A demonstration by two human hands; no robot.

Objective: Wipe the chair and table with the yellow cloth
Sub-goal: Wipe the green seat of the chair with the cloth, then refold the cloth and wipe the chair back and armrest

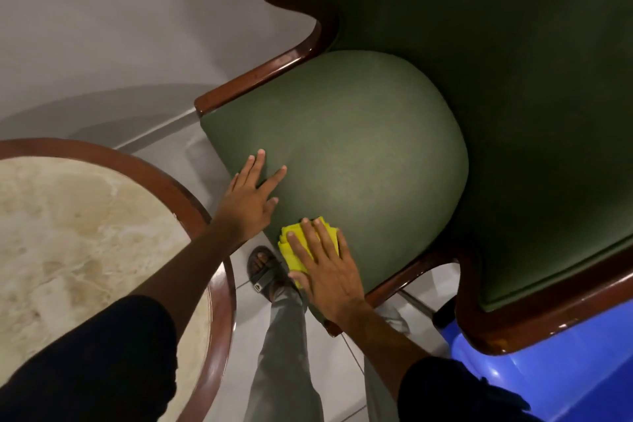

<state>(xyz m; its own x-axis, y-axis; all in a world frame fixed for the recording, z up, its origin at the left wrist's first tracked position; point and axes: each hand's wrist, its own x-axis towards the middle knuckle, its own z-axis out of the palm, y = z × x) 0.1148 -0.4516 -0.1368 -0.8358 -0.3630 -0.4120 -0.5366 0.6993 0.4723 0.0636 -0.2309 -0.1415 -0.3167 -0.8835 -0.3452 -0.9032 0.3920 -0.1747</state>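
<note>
Pale tiled floor (281,346) lay under a green chair (370,154) and a round table (219,271).

At 6 o'clock of the seat, the right hand (325,271) pressed the yellow cloth (301,243) with flat, slightly spread fingers; at 9 o'clock the left hand (250,195) rested, fingers wide, on the seat edge.

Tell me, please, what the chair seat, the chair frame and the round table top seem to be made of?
Chair seat: matte green fabric, probably padded; it looks domed and shows no shine.
Chair frame: dark reddish wood, glossy varnish; highlights run along it.
Table top: cream veined marble or imitation stone, inside a polished wooden rim.
</note>
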